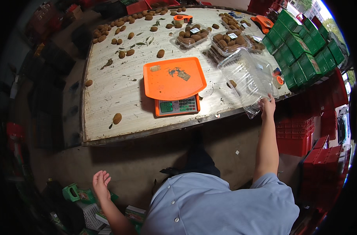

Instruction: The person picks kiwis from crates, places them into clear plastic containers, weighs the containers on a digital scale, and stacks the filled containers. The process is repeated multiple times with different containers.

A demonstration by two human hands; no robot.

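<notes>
My right hand (267, 107) grips the near edge of a clear plastic clamshell container (243, 79), tilted over the table's front right edge. It looks opened out and has no fruit inside. My left hand (102, 185) hangs in the air at the lower left, fingers loosely curled and apart, holding nothing. In front of me stands an orange digital scale (177, 106); its orange tray (169, 86) bears only scraps and dirt. Behind it to the right are clamshells filled with kiwifruit, one (192, 36) apart and another (230, 43) on top of stacked containers.
Loose kiwifruit (117, 118) lie about the worktable (113, 88), many heaped at its far left. An orange tape dispenser (182, 19) sits at the back. Green boxes (304, 58) are piled at the right corner. Red crates (294, 141) stand below; green cartons (85, 195) lie behind my left hand.
</notes>
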